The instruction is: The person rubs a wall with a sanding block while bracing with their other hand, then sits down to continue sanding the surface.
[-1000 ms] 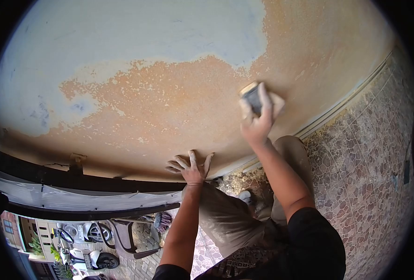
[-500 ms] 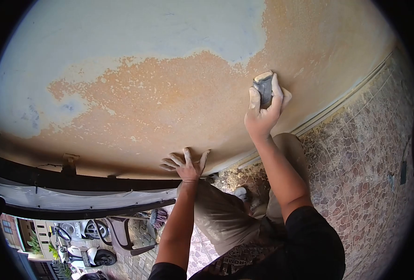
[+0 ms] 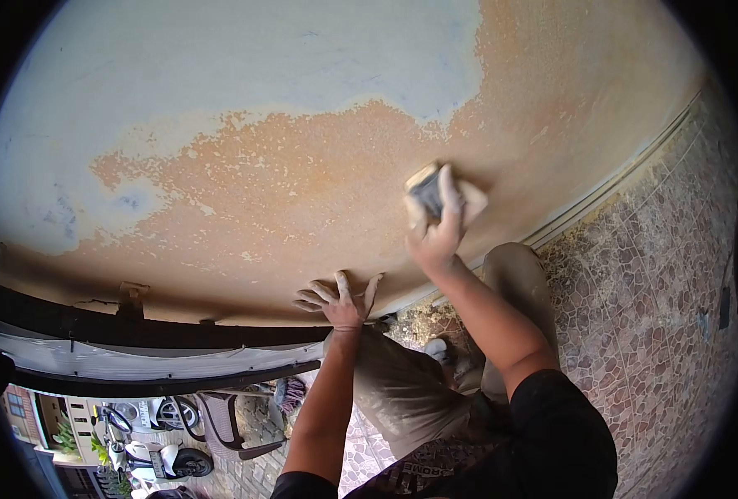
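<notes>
In the head view, my right hand [image 3: 442, 237] is closed around a sanding block [image 3: 426, 193], a pale block wrapped in dark sandpaper. The block is against the wall [image 3: 302, 191] and blurred by motion. Bare orange-tan patches show on the wall, with flaking edges beside the pale grey paint. Lower and to the left, my left hand [image 3: 344, 304] lies against the wall near its bottom edge, fingers spread, with nothing in it. Pale dust coats the fingers of both hands.
Patterned stone-like tiles [image 3: 626, 299] cover the floor at right, dusty along the wall's base. A dark beam [image 3: 177, 334] borders the wall at lower left. Beyond it are a brown chair [image 3: 218, 424] and parked motorcycles [image 3: 165, 457]. My bent knee [image 3: 514, 274] is close to the wall.
My right hand has moved down and to the left across the wall with the sanding block. The left hand keeps its place on the wall, while the whole view has shifted slightly.
</notes>
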{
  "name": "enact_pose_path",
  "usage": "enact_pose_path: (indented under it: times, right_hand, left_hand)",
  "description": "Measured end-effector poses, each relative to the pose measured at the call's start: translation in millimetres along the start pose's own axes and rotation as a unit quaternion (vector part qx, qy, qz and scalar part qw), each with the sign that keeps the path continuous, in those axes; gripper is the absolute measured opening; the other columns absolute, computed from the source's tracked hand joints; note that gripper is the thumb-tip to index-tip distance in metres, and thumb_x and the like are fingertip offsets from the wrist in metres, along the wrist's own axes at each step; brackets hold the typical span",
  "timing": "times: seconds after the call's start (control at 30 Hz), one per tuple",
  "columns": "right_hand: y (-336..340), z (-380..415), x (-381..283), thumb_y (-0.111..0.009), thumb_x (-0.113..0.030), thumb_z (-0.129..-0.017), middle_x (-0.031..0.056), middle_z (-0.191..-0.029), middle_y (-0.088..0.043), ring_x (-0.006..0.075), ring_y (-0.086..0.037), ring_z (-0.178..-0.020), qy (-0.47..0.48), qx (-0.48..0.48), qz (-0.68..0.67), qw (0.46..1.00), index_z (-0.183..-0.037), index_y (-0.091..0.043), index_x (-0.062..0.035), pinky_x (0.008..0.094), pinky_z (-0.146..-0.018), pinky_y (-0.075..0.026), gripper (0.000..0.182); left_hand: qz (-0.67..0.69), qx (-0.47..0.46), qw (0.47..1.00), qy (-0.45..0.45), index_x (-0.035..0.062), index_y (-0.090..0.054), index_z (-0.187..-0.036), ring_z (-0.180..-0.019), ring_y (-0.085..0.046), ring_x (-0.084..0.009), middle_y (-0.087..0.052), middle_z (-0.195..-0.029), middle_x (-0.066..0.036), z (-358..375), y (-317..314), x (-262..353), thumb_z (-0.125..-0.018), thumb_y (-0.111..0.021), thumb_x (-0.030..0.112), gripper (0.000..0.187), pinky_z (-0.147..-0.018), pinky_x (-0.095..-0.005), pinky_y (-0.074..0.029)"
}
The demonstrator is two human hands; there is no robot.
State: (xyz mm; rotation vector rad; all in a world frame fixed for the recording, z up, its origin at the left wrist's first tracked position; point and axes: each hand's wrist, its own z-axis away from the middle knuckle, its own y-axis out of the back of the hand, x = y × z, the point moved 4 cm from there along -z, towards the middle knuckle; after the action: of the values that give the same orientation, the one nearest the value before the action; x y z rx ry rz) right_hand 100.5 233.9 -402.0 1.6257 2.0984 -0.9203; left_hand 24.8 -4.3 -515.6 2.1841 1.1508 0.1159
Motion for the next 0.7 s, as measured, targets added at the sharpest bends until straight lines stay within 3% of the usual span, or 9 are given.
enact_pose_path:
  times: [0.1, 0.17, 0.23, 0.3, 0.4, 0.5, 0.57, 0.63, 0.7]
  right_hand:
    - [9.5, 62.6, -29.7, -0.086, -0.031, -0.078, 0.0, -0.108, -0.052, 0.0203, -0.047, -0.101, 0.165, -0.181, 0.062, 0.967, -0.137, -0.065, -0.0203, 0.0406, -0.091, -0.035, 0.064]
    - [11.3, 59.8, -30.5, -0.085, -0.029, -0.083, 0.0034, -0.12, -0.048, 0.0212, -0.049, -0.101, 0.188, -0.213, 0.084, 0.955, -0.137, -0.063, -0.0127, 0.04, -0.09, -0.036, 0.06]
    - [9.7, 12.1, -30.0, -0.085, -0.023, -0.083, 0.0058, -0.121, -0.047, 0.0222, -0.05, -0.099, 0.114, -0.141, 0.087, 0.98, -0.138, -0.062, -0.0075, 0.0398, -0.09, -0.039, 0.061]
    - [6.6, -49.4, -9.7, -0.086, -0.028, -0.082, 0.0055, -0.116, -0.049, 0.0199, -0.048, -0.102, 0.011, 0.028, 0.009, 1.0, -0.141, -0.062, -0.0163, 0.0399, -0.09, -0.036, 0.065]
    - [4.5, -3.8, 7.4, -0.085, -0.029, -0.084, 0.0066, -0.121, -0.047, 0.0199, -0.047, -0.102, 0.02, 0.011, 0.008, 1.0, -0.141, -0.062, -0.0153, 0.0386, -0.091, -0.036, 0.063]
    - [21.1, 63.5, -11.0, -0.085, -0.037, -0.081, -0.0015, -0.108, -0.052, 0.0174, -0.049, -0.102, 0.196, -0.234, 0.076, 0.949, -0.141, -0.062, -0.0276, 0.0384, -0.087, -0.034, 0.065]
    - [21.2, 60.9, -12.9, -0.081, -0.038, -0.085, -0.0003, -0.108, -0.054, 0.0167, -0.05, -0.1, 0.22, -0.259, 0.104, 0.935, -0.141, -0.062, -0.0261, 0.0387, -0.088, -0.033, 0.06]
    - [20.4, 4.9, -18.2, -0.084, -0.024, -0.084, 0.0042, -0.115, -0.05, 0.0186, -0.051, -0.097, 0.127, -0.145, 0.087, 0.977, -0.138, -0.061, -0.01, 0.039, -0.087, -0.04, 0.061]
    - [19.5, -59.3, -5.3, -0.08, -0.02, -0.089, 0.009, -0.116, -0.05, 0.0203, -0.052, -0.099, -0.084, 0.008, -0.022, 0.996, -0.141, -0.058, -0.0072, 0.0398, -0.084, -0.044, 0.058]
  left_hand:
    - [-0.006, -0.003, 1.0, -0.011, 0.0199, -0.022, -0.162, -0.145, 0.012, -0.0684, 0.007, -0.164, -0.037, 0.6, 0.6, -1.9, -0.072, -0.075, 0.077, 0.119, -0.104, -0.0863, 0.004]
    - [-0.009, -0.015, 1.0, -0.011, 0.0199, -0.021, -0.162, -0.144, 0.011, -0.0688, 0.005, -0.164, -0.037, 2.9, -2.8, -5.2, -0.072, -0.076, 0.077, 0.12, -0.104, -0.0863, 0.005]
    - [0.003, -0.004, 1.0, -0.004, 0.0199, -0.021, -0.162, -0.144, 0.011, -0.0694, 0.004, -0.164, -0.038, 1.7, 0.7, -2.3, -0.072, -0.076, 0.077, 0.12, -0.104, -0.0866, 0.005]
    - [0.007, 0.002, 1.0, 0.0, 0.0204, -0.021, -0.162, -0.144, 0.011, -0.0693, 0.005, -0.163, -0.038, 2.7, -0.7, -2.7, -0.072, -0.076, 0.077, 0.12, -0.104, -0.0865, 0.004]
    - [0.009, 0.014, 1.0, -0.005, 0.021, -0.021, -0.162, -0.144, 0.011, -0.0688, 0.006, -0.164, -0.038, -0.5, -0.7, 0.0, -0.071, -0.075, 0.079, 0.12, -0.105, -0.086, 0.005]
    - [-0.015, 0.004, 1.0, -0.005, 0.0211, -0.02, -0.163, -0.145, 0.011, -0.0679, 0.006, -0.164, -0.037, -1.5, -2.3, 1.5, -0.072, -0.073, 0.08, 0.121, -0.105, -0.0855, 0.005]
    - [-0.008, -0.007, 1.0, -0.003, 0.0219, -0.019, -0.163, -0.145, 0.012, -0.0671, 0.006, -0.164, -0.037, 3.9, -3.8, -3.6, -0.072, -0.072, 0.08, 0.12, -0.105, -0.0855, 0.005]
    - [-0.011, -0.003, 1.0, 0.003, 0.0214, -0.019, -0.163, -0.146, 0.011, -0.0673, 0.005, -0.164, -0.038, 0.6, 1.0, -1.3, -0.072, -0.073, 0.08, 0.121, -0.105, -0.086, 0.004]
    - [-0.008, 0.015, 1.0, -0.008, 0.021, -0.02, -0.163, -0.145, 0.009, -0.0683, 0.004, -0.164, -0.038, -0.6, -0.1, 0.8, -0.071, -0.074, 0.08, 0.121, -0.104, -0.0865, 0.003]
